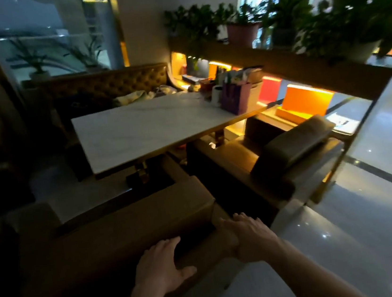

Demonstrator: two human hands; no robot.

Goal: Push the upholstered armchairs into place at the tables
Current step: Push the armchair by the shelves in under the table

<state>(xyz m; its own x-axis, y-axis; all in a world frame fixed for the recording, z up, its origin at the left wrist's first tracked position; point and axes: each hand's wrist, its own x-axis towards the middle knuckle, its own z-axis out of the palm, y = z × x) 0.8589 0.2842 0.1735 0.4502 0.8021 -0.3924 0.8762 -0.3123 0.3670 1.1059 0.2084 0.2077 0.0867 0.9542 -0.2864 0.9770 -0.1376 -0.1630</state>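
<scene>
Dim lounge, table (152,126); both hands (162,267) (250,234) spread flat (no grip) on armchair (116,232) back.

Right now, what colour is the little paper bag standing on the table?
Purple; the paper bag stands at the white table's right end, seen in the head view.

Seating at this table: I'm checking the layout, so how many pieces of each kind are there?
Armchairs: 2, the near armchair under both hands and the far armchair beside it
Tufted bench: 1
Total: 3
</scene>
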